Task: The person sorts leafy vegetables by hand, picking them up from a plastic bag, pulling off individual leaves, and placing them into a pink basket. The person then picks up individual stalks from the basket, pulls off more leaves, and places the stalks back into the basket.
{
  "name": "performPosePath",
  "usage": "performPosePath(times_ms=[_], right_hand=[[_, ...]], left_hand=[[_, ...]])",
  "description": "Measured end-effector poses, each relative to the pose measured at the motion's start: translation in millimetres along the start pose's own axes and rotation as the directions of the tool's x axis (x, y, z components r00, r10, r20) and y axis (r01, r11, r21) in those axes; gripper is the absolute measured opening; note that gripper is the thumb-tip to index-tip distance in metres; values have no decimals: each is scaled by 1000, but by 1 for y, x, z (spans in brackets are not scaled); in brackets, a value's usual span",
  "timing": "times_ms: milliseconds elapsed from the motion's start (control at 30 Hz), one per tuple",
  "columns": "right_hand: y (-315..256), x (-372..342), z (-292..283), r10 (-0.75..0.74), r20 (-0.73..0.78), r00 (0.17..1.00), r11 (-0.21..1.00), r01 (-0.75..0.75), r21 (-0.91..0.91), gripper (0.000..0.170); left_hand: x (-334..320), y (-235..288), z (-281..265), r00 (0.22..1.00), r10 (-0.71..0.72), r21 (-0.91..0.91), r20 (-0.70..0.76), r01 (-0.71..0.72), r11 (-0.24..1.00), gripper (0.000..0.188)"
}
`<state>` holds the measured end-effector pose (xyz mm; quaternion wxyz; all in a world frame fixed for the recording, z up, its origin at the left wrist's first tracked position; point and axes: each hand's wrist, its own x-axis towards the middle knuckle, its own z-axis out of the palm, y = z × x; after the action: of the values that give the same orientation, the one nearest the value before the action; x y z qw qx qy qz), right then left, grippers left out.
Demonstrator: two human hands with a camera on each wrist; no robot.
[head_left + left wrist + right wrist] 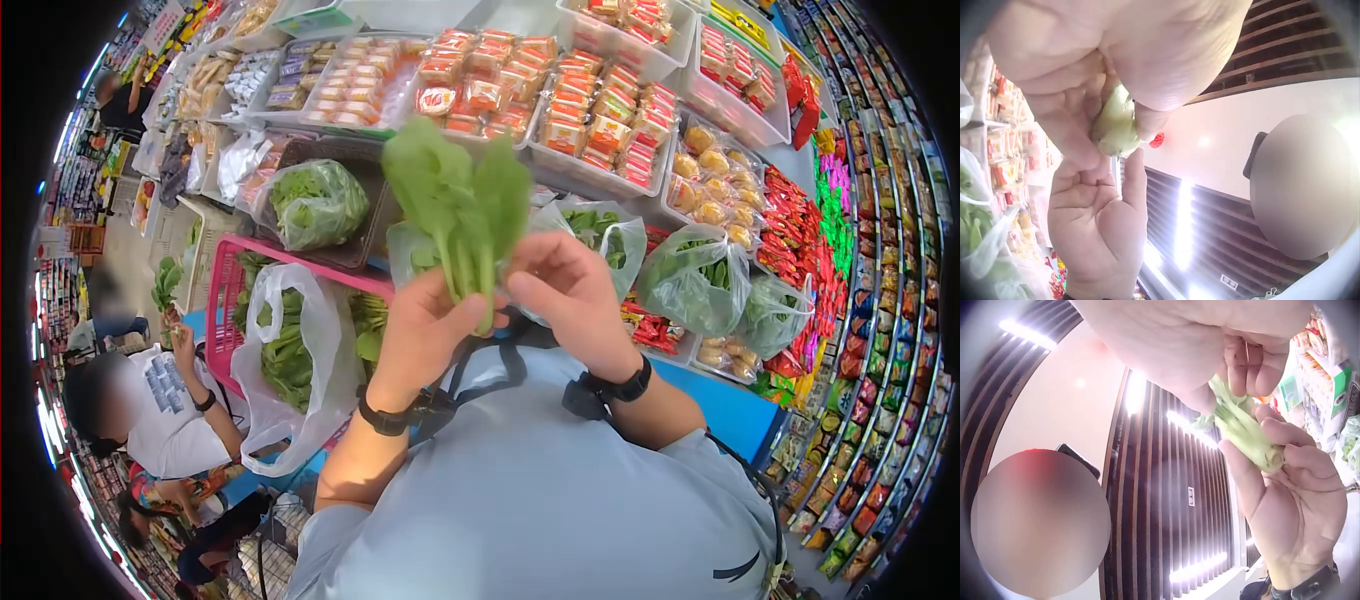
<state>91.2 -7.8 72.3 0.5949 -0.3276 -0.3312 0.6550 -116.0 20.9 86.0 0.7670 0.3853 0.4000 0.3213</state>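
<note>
A head of bok choy (455,195), with broad green leaves and pale stalks, is held upright in front of the chest in the head view. My left hand (425,322) grips its lower stalks between thumb and fingers. From the other side, my right hand (572,285) pinches at the stalks with thumb and curled fingers. The cut base of the bok choy (1260,447) points toward the left palm in the right wrist view. Seen from below in the left wrist view, the pale bok choy base (1116,128) sits between the left thumb and fingers.
A white plastic bag of greens (290,350) leans at a pink basket (228,290) on the left. More bagged greens (695,275) lie on the right, and trays of packaged snacks (605,125) line the back. Another person (165,400) stands at left holding greens.
</note>
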Motion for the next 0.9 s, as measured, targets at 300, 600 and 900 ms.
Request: performPosePath(times_ms=[300,600,900], right_hand=[[-3,-13,2,13,-84,996,966,-34,-256,21],[5,-4,13,-47,-17,999,919,37,-392,16],[12,9,38,-251,691,678,673,635,-379,24]], left_hand=[[-3,-6,28,986,148,203,-72,-131,970,37],[-9,-23,19,900,301,203,-316,-246,948,27],[-24,-24,0,839,279,-107,-467,-367,924,34]])
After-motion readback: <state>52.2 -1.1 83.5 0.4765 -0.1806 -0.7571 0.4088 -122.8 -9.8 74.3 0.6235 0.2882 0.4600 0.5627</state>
